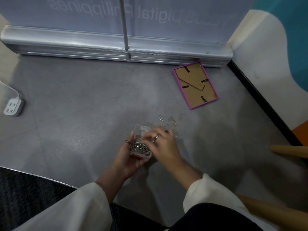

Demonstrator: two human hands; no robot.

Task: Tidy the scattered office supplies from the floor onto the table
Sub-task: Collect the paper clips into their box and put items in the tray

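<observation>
The left hand (129,154) cups a small clear plastic box (141,144) from below, its fingers curled round the box's left side and underside, a dark patterned ring on one finger. The box is about half full of silver paper clips, and its clear lid stands open on the far side. The right hand (162,144) reaches over the box's right edge with its fingers bent down at the opening; motion blur hides the fingertips, so I cannot tell whether they pinch a clip or are bare. Just beyond the box, to its far right, a few loose paper clips (171,121) lie scattered on the grey floor (83,114). Farther beyond the box on the same side, a pink picture frame (195,85) lies face down, its brown backing up, close to the metal base of a banner stand (116,47). Well to the left of the box, a white power strip (14,107) rests on the floor with its cord running off the edge.
</observation>
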